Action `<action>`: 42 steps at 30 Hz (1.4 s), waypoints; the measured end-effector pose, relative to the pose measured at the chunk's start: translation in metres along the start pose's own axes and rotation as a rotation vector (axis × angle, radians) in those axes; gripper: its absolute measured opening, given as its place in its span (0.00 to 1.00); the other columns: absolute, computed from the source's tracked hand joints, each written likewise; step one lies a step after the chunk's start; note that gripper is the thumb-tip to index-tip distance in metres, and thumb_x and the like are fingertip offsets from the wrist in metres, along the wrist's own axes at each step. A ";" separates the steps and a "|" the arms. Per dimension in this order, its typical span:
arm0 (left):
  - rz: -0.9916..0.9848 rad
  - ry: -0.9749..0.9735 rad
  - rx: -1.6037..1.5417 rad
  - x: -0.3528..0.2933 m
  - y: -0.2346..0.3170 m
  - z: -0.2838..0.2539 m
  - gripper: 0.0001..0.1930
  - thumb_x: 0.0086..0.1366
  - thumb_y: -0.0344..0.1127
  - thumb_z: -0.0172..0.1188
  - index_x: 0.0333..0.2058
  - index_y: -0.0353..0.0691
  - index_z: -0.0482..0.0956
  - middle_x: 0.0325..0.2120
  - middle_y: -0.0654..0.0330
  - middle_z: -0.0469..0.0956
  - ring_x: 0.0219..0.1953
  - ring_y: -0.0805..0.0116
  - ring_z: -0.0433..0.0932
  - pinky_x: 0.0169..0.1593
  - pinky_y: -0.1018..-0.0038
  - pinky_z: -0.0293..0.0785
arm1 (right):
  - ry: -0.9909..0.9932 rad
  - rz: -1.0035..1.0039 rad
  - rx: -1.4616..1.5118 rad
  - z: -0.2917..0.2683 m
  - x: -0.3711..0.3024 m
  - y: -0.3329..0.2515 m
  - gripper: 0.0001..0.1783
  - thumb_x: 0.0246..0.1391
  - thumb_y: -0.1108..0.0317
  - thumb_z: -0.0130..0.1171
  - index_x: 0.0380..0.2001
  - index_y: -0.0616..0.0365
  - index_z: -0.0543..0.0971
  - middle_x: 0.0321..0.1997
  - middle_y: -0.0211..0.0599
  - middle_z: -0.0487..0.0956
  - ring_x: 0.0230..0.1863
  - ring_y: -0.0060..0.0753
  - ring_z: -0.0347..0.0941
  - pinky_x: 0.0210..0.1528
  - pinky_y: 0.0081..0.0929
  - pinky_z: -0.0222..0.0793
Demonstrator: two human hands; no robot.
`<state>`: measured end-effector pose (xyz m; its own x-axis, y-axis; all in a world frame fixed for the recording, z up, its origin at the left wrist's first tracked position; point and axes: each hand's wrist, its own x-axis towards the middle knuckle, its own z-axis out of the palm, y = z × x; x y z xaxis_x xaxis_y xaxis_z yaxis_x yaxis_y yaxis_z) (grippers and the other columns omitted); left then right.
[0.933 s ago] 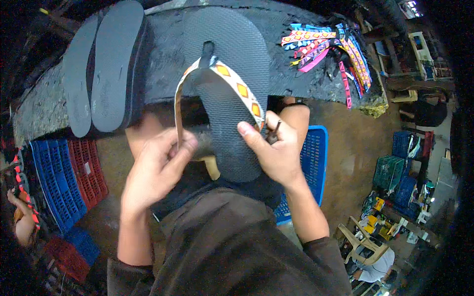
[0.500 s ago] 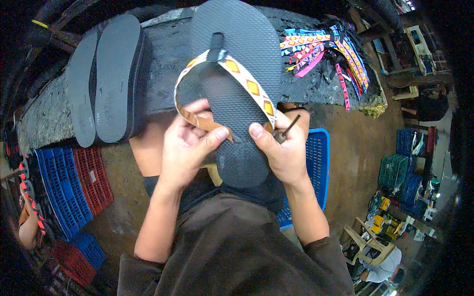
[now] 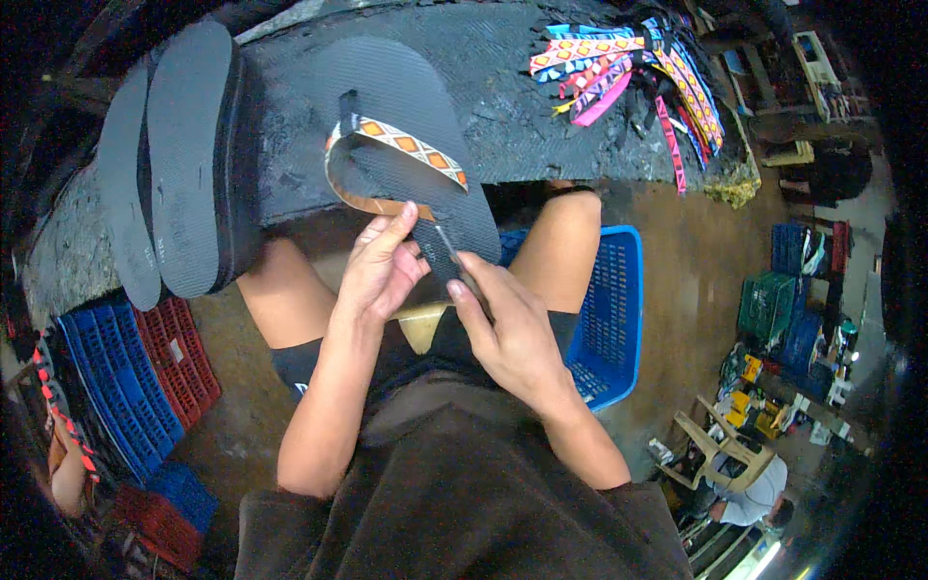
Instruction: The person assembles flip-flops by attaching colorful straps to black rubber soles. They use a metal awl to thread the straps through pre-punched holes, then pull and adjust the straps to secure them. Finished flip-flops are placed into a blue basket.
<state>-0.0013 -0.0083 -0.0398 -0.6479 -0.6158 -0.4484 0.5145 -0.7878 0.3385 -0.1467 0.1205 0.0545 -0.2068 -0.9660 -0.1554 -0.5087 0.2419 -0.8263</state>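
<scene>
Two hands at one sandal (image 3: pixel 387 77), toe end over the table (image 3: pixel 507 116), heel end toward the person's lap.
The left hand's (image 3: pixel 375 266) grip pinches the brown-backed end of the patterned strap (image 3: pixel 411 145) between thumb and fingers; the right hand's (image 3: pixel 507 324) grip is closed around a thin tool (image 3: pixel 445 239), its tip just beside that end, whether touching the sandal one cannot tell. The strap's other end meets the sandal near its right edge. Soles (image 3: pixel 188 164) lie left on the table, a bundle (image 3: pixel 628 68) of coloured straps right; a blue crate (image 3: pixel 619 309) stands below, beside the right leg (image 3: pixel 561 251).
</scene>
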 end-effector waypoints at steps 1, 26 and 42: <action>0.022 -0.030 -0.014 0.000 -0.001 0.002 0.12 0.75 0.39 0.64 0.50 0.40 0.79 0.48 0.58 0.84 0.49 0.64 0.84 0.55 0.58 0.83 | -0.018 0.009 -0.035 0.001 0.007 -0.002 0.22 0.70 0.65 0.58 0.60 0.68 0.74 0.45 0.59 0.80 0.46 0.64 0.80 0.49 0.51 0.77; 0.656 0.240 0.856 -0.054 -0.021 0.060 0.08 0.74 0.29 0.48 0.41 0.32 0.75 0.34 0.67 0.69 0.38 0.78 0.65 0.44 0.78 0.64 | -0.111 0.568 0.338 -0.063 0.016 -0.004 0.07 0.69 0.67 0.60 0.45 0.55 0.75 0.26 0.21 0.74 0.17 0.13 0.67 0.15 0.20 0.62; 0.472 0.182 0.479 -0.085 -0.013 0.174 0.16 0.67 0.28 0.45 0.45 0.30 0.81 0.39 0.62 0.80 0.40 0.77 0.73 0.49 0.78 0.67 | 0.061 -0.015 1.447 0.036 0.001 0.049 0.31 0.68 0.68 0.58 0.71 0.65 0.66 0.67 0.43 0.76 0.58 0.34 0.75 0.61 0.35 0.74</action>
<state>-0.0503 0.0519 0.1376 -0.2901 -0.9149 -0.2808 0.3865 -0.3804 0.8402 -0.1418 0.1283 -0.0061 -0.2622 -0.9534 -0.1492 0.7556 -0.1067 -0.6463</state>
